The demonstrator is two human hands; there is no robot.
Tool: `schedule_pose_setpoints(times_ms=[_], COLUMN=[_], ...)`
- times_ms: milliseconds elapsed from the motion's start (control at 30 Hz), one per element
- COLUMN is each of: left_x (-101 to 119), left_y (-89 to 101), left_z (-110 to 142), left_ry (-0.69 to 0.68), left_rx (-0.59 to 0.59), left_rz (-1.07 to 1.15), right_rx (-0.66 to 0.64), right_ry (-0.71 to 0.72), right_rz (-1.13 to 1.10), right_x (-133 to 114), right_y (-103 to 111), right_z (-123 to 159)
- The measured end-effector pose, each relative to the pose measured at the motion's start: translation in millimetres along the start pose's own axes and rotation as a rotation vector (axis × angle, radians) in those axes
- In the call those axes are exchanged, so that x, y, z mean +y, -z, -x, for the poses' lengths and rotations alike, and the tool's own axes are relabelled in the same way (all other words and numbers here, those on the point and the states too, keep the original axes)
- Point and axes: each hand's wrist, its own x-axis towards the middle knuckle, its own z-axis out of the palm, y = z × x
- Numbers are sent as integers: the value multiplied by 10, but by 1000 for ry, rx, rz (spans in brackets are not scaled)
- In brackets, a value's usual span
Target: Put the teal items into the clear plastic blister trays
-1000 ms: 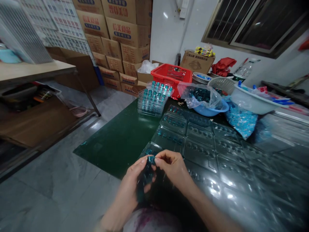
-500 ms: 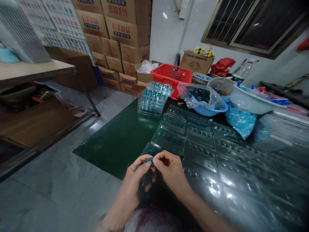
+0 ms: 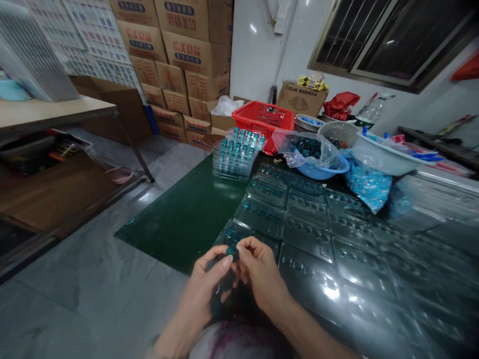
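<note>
My left hand (image 3: pixel 204 289) is cupped round a dark handful of small teal pieces near the table's front edge. My right hand (image 3: pixel 258 271) pinches one small teal piece (image 3: pixel 231 253) at the left hand's fingertips, thumb and forefinger closed on it. Just beyond the fingers lies a clear plastic blister tray (image 3: pixel 239 233) with a few teal pieces seated in its pockets. More clear trays (image 3: pixel 310 234) lie in rows across the dark green table (image 3: pixel 187 214).
A stack of filled trays (image 3: pixel 236 153) stands at the table's far left. Behind it are a red basket (image 3: pixel 264 115), a blue bowl with a bag of teal pieces (image 3: pixel 313 154), a white basin (image 3: pixel 385 157) and cardboard boxes (image 3: pixel 194 50). Grey floor lies to the left.
Both hands have stayed together at the table's front edge, shifting slightly down. The right hand's pinch has moved onto a teal piece at the left fingertips. The view tilted a little.
</note>
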Motion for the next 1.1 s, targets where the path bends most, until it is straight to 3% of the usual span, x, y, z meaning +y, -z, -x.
schedule_pose_setpoints(times_ms=[133,233,300,433,533,700,800,933,1100], left_x=[20,70,114,190,209,147,100,84,115], left_y=[-14,-40,-56,-58,-35,5,3,-42,-73], left_z=[4,-9,-14,6,34,30,6,-2,16], left_ry=[66,176,261,363,379,319,304,329,350], left_rx=[12,-11,-34,-110,-92,1,22,-72,-93], left_rz=[42,218,334,469,448,283,208,199,226], right_rx=[-95,-215,-224,-173,-144,-15,-77,-110,-22], right_ry=[-46,-173,-217,-107,4,361,478,443,334], right_rz=[-91,-279,-379,-420,-197,502,770,839,688], right_x=[19,-9,-44,-135,-180,-172,-165,-177,-182], right_y=[62,145,206,310,322,218,194,299,533], right_z=[5,2,-20,-84,-62,110,181,206,64])
